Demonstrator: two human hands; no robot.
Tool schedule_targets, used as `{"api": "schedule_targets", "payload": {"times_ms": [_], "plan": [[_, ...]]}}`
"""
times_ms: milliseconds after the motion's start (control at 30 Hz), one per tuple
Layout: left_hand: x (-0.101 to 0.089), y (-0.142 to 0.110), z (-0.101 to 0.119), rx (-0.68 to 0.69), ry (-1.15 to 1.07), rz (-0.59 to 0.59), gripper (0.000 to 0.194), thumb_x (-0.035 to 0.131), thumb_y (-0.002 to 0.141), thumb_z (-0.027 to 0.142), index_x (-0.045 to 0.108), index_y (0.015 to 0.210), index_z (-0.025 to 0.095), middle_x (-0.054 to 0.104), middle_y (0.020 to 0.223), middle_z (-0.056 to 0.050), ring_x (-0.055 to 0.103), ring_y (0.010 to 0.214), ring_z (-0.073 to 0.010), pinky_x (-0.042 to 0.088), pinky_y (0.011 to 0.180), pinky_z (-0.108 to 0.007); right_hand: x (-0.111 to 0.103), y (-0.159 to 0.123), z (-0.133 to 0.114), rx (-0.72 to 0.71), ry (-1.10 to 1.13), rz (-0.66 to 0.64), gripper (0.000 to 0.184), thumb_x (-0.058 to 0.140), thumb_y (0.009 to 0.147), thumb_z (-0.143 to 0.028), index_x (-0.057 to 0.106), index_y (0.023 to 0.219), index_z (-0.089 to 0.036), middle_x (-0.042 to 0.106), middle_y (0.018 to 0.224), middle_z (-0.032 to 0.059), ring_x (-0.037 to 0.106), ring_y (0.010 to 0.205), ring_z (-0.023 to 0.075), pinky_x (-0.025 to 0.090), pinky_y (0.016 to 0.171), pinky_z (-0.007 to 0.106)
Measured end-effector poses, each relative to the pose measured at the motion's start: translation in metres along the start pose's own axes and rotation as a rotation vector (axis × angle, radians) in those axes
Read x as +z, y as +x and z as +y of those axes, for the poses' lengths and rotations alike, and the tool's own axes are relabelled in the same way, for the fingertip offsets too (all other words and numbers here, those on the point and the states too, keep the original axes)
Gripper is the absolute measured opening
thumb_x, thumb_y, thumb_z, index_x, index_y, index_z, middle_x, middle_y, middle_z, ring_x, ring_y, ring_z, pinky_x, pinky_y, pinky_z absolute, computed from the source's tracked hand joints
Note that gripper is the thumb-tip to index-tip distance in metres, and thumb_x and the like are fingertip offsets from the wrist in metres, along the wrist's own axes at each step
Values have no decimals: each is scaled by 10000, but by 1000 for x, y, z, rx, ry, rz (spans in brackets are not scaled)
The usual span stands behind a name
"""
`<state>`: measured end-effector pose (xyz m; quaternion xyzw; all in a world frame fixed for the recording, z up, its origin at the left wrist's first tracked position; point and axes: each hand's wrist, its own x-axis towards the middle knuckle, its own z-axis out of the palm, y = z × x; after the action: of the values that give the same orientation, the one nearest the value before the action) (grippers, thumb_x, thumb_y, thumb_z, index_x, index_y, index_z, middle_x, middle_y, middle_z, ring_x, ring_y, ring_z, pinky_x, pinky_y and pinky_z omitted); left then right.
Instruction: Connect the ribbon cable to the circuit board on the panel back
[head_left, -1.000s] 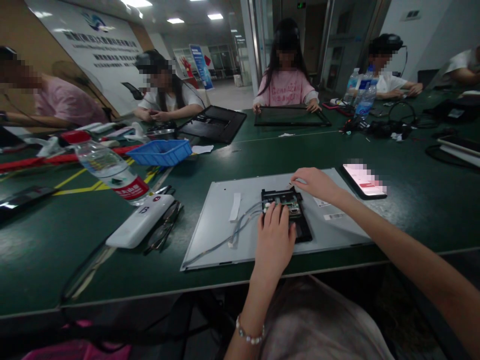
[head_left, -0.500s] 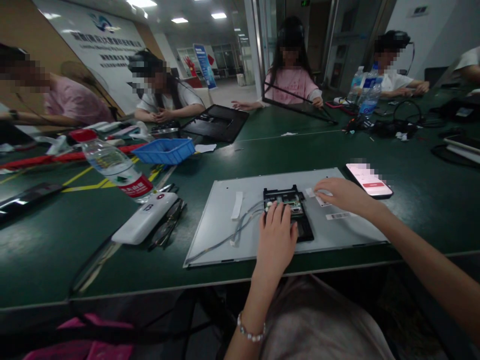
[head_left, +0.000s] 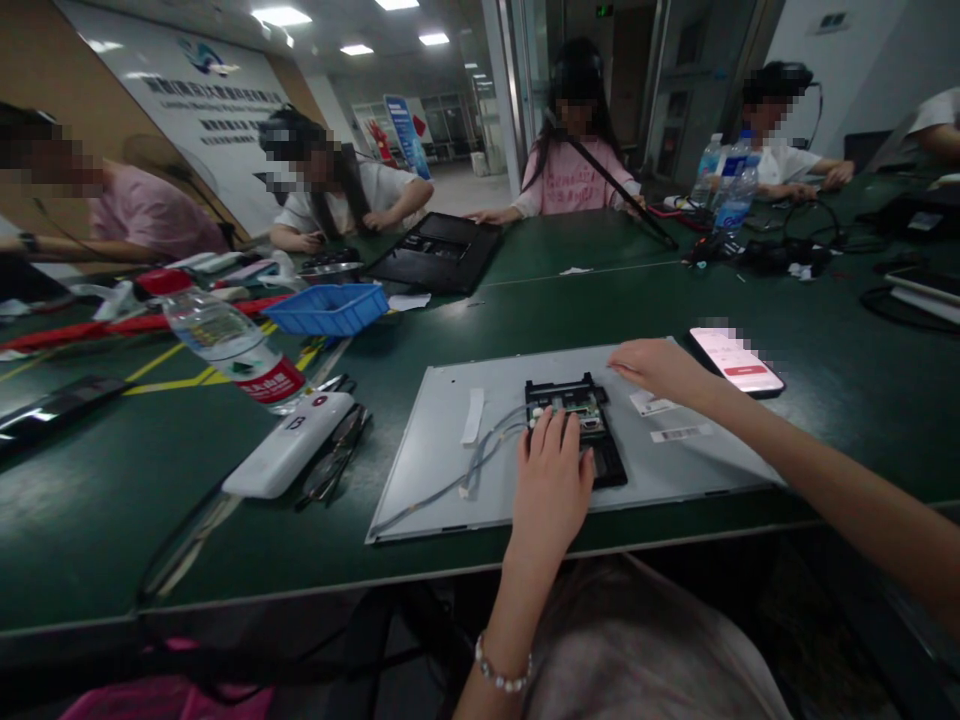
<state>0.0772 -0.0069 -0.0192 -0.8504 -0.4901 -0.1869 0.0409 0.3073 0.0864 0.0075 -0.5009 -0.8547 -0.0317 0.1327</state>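
A flat silvery panel with paper labels lies at the table's front edge. On it sits a black plastic housing with a circuit board, and grey cables run out to its left. My left hand rests over the housing, fingers stretched out and covering part of the board. Just above the housing's upper right corner, my right hand has its fingers drawn together; whatever they may hold is hidden. A barcode label shows below that hand.
To the right lies a lit phone. On the left are a white power bank, glasses, a water bottle and a blue tray. Across the table, several people sit, with a black laptop-like shell before them.
My right hand has moved slightly left and up, its fingers now more drawn together. My left hand stays on the housing. Across the table, a person's arm has shifted beside the black shell.
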Motion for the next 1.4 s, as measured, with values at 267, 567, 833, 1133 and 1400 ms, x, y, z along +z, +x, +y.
{"api": "schedule_targets", "payload": {"times_ms": [267, 567, 833, 1133, 1400], "plan": [[0, 0, 1, 0, 4, 2, 403, 395, 946, 273, 440, 1329, 156, 471, 1397, -108, 315, 1374, -260, 315, 1097, -484, 3, 32, -37, -55, -159, -54, 252, 449, 926, -177, 695, 932, -123, 711, 951, 135, 637, 940, 237, 449, 781, 310], [-1, -1, 0, 1, -1, 5, 397, 395, 946, 267, 442, 1325, 162, 477, 1389, -104, 319, 1371, -262, 315, 1096, -486, 20, 36, -47, -1, -158, -93, 254, 432, 910, -138, 684, 902, -110, 708, 927, 142, 643, 860, 224, 421, 713, 291], [-1, -1, 1, 3, 3, 12, 394, 393, 945, 264, 448, 1321, 161, 477, 1389, -112, 328, 1367, -261, 323, 1092, -484, 13, 28, -39, 11, 79, -40, 281, 433, 933, -286, 688, 961, -173, 706, 1019, 93, 634, 944, 222, 457, 792, 307], [-1, -1, 0, 3, -19, 0, 407, 388, 948, 267, 435, 1337, 156, 475, 1397, -111, 321, 1370, -257, 307, 1100, -490, -6, -16, 8, 135, 187, -117, 293, 531, 852, -287, 678, 1062, -146, 674, 1097, 121, 605, 1035, 264, 451, 922, 399], [-1, 0, 2, -11, -19, -7, 412, 391, 949, 270, 427, 1344, 156, 464, 1411, -101, 310, 1376, -251, 307, 1101, -489, 0, -51, 25, 279, 402, -187, 243, 596, 767, -257, 679, 979, -171, 675, 1007, 86, 647, 864, 200, 505, 777, 323]]}}
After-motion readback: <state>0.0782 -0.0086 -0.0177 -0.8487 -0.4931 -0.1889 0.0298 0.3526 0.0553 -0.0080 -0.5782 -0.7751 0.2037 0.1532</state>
